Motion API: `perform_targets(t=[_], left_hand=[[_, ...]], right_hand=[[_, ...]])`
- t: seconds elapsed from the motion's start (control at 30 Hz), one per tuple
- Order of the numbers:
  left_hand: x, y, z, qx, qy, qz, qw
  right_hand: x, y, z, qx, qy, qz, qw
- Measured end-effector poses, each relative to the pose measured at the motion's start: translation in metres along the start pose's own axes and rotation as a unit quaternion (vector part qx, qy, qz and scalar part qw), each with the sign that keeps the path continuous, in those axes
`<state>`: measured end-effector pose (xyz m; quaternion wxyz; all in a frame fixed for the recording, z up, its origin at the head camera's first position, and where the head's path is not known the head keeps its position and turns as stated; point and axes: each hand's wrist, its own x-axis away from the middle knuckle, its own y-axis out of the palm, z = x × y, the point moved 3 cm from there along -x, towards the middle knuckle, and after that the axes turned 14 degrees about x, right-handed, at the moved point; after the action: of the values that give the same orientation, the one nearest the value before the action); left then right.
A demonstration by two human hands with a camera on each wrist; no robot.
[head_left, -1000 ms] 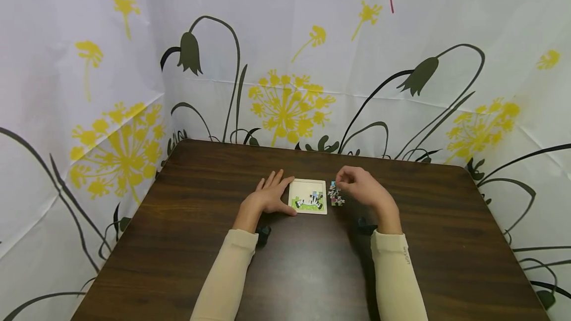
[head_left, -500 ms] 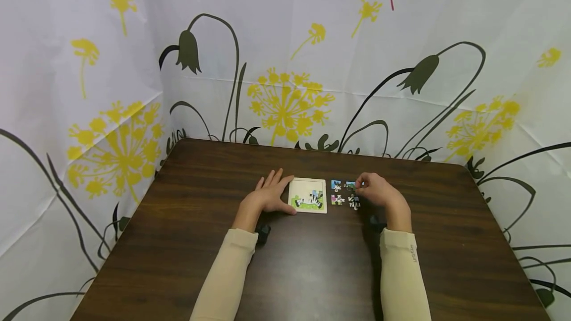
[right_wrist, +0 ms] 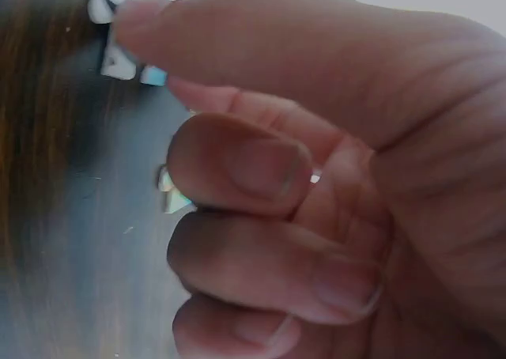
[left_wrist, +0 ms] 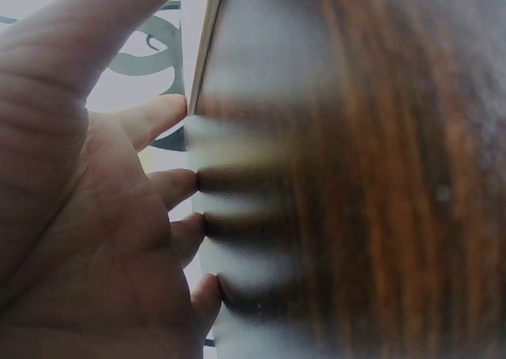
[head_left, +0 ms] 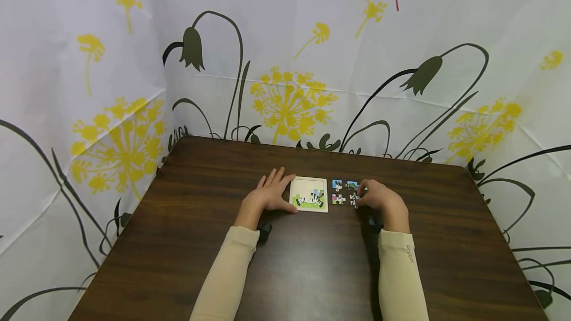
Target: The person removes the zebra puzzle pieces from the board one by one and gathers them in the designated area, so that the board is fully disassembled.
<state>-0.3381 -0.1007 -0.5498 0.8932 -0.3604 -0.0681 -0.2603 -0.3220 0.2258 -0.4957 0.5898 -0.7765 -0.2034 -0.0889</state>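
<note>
A square wooden puzzle tray [head_left: 309, 185] lies on the table, with joined zebra pieces along its lower part. My left hand [head_left: 269, 197] rests at its left side, fingers spread and straight; the index fingertip [left_wrist: 175, 107] touches the tray's edge. Right of the tray lie loose jigsaw pieces: a blue one [head_left: 336, 185], a blue-green one [head_left: 352, 185] and a pink-and-green one [head_left: 337, 199]. My right hand [head_left: 379, 197] pinches the lower right black-and-white jigsaw piece [head_left: 354, 199] between thumb and index finger, the other fingers curled. Its fingers partly cover that piece.
A dark wood table [head_left: 312, 261] lies under everything. Behind it and at the sides hangs a white cloth [head_left: 285, 38] printed with flowers. Dark wrist devices [head_left: 264, 232] sit under both wrists.
My right hand spread the clustered jigsaw pieces out to the right into separate spots, then came down from the upper right piece to the lower right one. The left hand stayed at the tray.
</note>
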Motion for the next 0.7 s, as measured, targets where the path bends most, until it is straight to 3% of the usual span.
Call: perform_targets(t=[0.33,0.5,0.7], left_hand=[[-0.004,0.000,-0.002,-0.010,-0.025,-0.010,0.9996],[-0.003,-0.001,-0.002,-0.010,-0.025,-0.008,0.9996],[-0.005,0.000,-0.005,-0.014,-0.025,-0.013,0.9995]], right_hand=[[0.002,-0.008,0.003,-0.035,-0.051,0.041,0.9973],[-0.008,0.000,-0.029,-0.017,-0.066,0.052,0.9963],[-0.024,0.023,-0.075,0.017,-0.090,0.028,0.9954]])
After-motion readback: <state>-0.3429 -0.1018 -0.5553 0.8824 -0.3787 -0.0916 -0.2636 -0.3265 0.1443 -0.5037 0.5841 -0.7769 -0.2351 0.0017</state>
